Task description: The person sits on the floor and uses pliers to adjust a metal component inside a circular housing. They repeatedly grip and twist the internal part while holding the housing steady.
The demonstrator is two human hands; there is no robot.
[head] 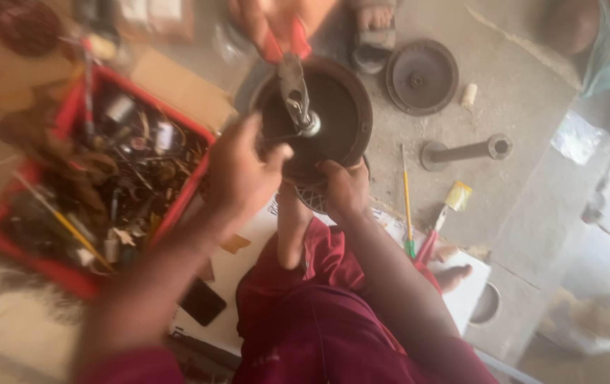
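left hand [237,171]: fingers curled on the rim of a dark round housing [333,107] on the floor by a red tray [70,274] of parts. right hand [344,188]: grasps housing's near edge. another person's hand [262,18]: holds red-handled pliers [292,75] on the centre shaft [310,126].

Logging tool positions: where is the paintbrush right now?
In the head view, the paintbrush lies on the concrete floor right of the right hand, beside the yellow pencil.
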